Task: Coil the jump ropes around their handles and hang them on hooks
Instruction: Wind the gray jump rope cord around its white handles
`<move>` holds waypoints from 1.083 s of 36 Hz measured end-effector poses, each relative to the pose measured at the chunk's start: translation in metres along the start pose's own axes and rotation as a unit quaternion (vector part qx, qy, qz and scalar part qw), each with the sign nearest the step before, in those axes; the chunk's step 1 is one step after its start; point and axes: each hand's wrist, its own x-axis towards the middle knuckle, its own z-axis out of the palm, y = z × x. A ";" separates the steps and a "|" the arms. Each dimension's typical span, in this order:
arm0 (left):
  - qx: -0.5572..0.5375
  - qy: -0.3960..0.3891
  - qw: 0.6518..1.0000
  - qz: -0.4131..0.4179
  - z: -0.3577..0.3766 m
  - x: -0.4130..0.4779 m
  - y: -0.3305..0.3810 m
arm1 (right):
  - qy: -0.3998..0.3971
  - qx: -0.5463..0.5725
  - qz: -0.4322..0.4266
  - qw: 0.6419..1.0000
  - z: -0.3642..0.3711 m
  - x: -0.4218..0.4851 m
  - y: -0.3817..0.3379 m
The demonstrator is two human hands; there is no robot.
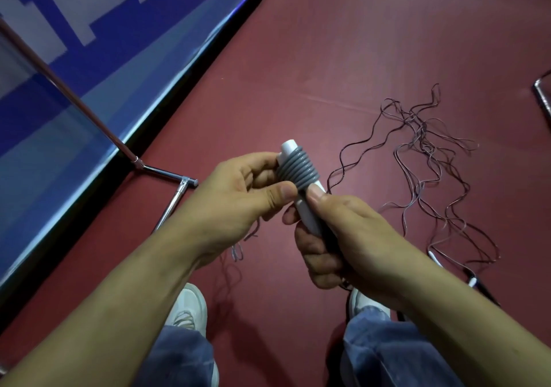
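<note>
I hold a white jump rope handle [308, 213] upright in front of me, with several turns of grey rope [299, 169] coiled round its upper half. My right hand [346, 237] grips the lower part of the handle, thumb lying just under the coil. My left hand [238, 199] pinches the coil from the left with thumb and fingers. A loose rope end [238, 249] dangles below my left hand. On the floor to the right lies a tangle of thin dark jump ropes [429, 160], with small white and black handles [472, 281] at its near end.
The floor is dark red. A chrome rack leg and foot [167, 173] stand at the left, in front of a blue and white banner [74, 43]. Another chrome piece [542, 88] shows at the right edge. My white shoes [187, 309] and jeans are below.
</note>
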 end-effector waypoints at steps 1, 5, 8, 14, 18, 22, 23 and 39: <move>0.014 -0.006 1.000 -0.004 0.000 0.000 -0.001 | 0.004 0.004 0.003 1.000 0.000 0.001 0.001; 0.086 -0.035 0.995 -0.034 -0.002 0.000 0.000 | 0.040 -0.027 -0.006 0.999 0.000 0.004 0.010; 0.202 -0.032 0.977 -0.064 -0.007 0.001 0.001 | 0.057 -0.053 -0.031 0.996 0.000 0.007 0.012; 0.161 -0.027 0.982 -0.095 -0.013 -0.001 0.001 | 0.047 -0.043 -0.020 0.998 0.001 0.006 0.009; 0.108 -0.036 0.991 -0.062 -0.013 -0.001 0.003 | 0.004 0.045 0.022 0.999 0.000 0.003 0.002; 0.014 -0.059 0.996 -0.061 -0.009 -0.004 0.007 | -0.099 0.176 0.061 0.977 -0.011 0.001 -0.002; -0.001 -0.062 0.996 -0.061 -0.008 -0.005 0.006 | -0.135 0.203 0.070 0.967 -0.015 0.002 -0.002; -0.142 -0.066 0.987 -0.046 0.011 -0.005 -0.002 | -0.083 0.218 0.042 0.971 -0.015 0.000 -0.008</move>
